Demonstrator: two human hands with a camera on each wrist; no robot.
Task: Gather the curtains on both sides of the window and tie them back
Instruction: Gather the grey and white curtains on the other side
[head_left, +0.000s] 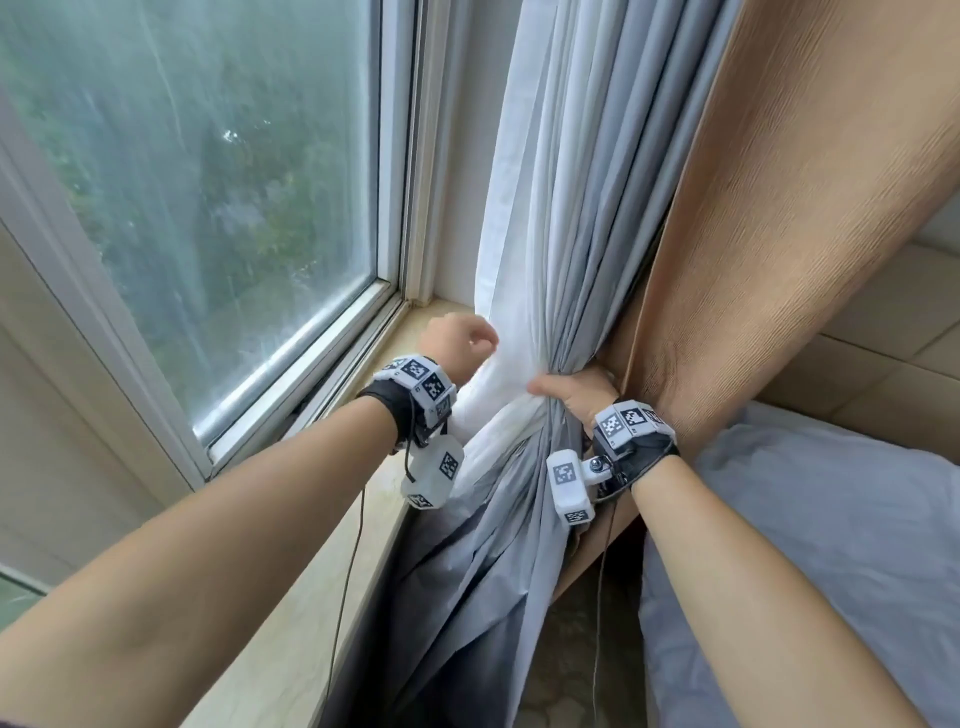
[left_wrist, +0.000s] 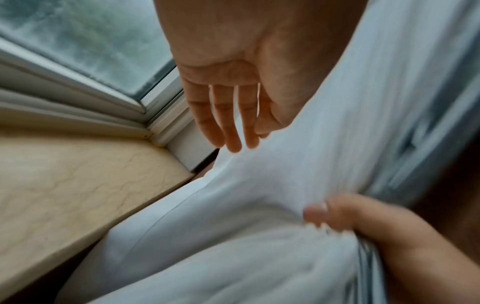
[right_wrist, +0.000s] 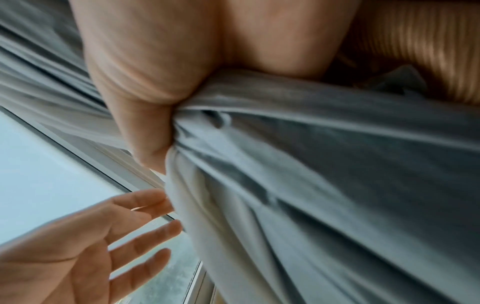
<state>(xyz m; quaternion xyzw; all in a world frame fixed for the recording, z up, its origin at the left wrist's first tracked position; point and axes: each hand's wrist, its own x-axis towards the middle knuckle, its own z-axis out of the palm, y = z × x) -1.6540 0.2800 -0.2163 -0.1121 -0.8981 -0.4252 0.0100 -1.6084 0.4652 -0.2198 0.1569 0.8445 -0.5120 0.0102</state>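
Head view: your right hand clenches the gathered grey curtain. Left of that grip, your left hand hangs released, fingers straight beside the white edge above the sill.

A pale cream stone windowsill with fine dark veining runs from the lower left of the head view up toward the centre, and fills the left middle of the left wrist view. In the head view, grey-blue bedding lies at the lower right. Above it, at the right edge, is a beige tiled wall. At the bottom centre is a patch of patterned floor. A thin dark cable hangs across the sill.
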